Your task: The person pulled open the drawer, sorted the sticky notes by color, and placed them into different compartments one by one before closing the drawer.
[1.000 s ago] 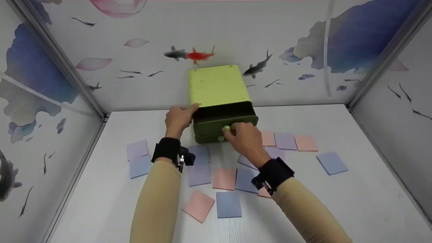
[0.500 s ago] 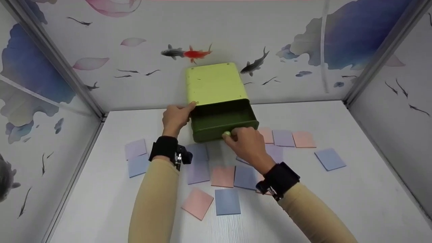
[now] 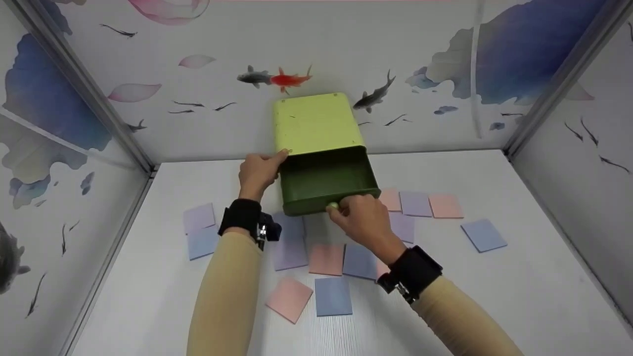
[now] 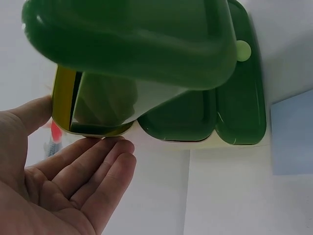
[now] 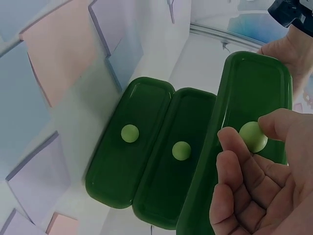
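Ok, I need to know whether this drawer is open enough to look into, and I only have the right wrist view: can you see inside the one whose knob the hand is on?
Observer: Yes, the head view looks down into that drawer; its dark green inside shows.
Operator: I only get part of the left hand. Where's its thumb?
Observer: At the near left corner of the cabinet, on the top.
Operator: What colour is that top?
Observer: Yellow-green.
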Available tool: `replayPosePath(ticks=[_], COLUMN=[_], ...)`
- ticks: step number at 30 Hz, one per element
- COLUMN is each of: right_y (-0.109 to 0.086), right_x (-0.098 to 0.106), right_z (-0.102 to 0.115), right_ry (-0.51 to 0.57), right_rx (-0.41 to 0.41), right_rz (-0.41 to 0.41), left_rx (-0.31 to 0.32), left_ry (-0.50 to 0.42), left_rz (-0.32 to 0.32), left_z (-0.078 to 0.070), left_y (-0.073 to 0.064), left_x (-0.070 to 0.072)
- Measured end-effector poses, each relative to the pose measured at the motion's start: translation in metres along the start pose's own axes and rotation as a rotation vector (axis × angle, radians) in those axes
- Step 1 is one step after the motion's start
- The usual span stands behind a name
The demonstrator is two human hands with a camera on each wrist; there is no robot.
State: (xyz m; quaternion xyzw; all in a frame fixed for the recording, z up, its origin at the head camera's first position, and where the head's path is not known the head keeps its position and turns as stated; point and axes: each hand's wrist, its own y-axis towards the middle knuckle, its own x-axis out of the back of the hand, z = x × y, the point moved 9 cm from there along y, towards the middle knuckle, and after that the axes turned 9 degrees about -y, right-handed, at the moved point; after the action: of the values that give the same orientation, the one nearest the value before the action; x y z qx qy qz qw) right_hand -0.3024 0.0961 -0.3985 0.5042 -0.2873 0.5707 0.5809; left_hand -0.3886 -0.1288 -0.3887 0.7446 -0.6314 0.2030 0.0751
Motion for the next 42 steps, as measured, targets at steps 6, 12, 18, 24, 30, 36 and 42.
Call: replayPosePath(ticks=[6,12,18,24,30,36,42], right_y=[-0.004,-0.005,-0.007,-0.011,-0.02,-0.033,-0.048], right_x=[0.001,-0.001,-0.002,-0.002,-0.013,-0.026,-0.041], right_z=[0.0,0.0,0.0,0.0,-0.008,-0.028,-0.046], right_ry=[-0.007,-0.003,-0.004,-0.025,-0.048,-0.07,-0.103], right_rx=[0.001,0.011,0.025,0.062,0.064,0.052,0.042], right_rz=[0.0,-0.001,0.0,0.017,0.139,0.278,0.353], left_rx=[-0.006,-0.007,0.001,0.003,-0.003,-0.009,-0.014], left_ry=[0.019,0.01,-0.017,-0.021,-0.013,-0.015,0.002], left_rz=[0.005,0.01,0.014,0.02,0.021,0.023,0.024], left_z=[-0.001,-0.001,0.001,0.002,0.001,0.0,0.0], left_y=[0.0,0.001,0.001,0.001,0.001,0.001,-0.001], left_x=[-0.001,-0.002,-0.002,-0.001,-0.001,-0.002,-0.002])
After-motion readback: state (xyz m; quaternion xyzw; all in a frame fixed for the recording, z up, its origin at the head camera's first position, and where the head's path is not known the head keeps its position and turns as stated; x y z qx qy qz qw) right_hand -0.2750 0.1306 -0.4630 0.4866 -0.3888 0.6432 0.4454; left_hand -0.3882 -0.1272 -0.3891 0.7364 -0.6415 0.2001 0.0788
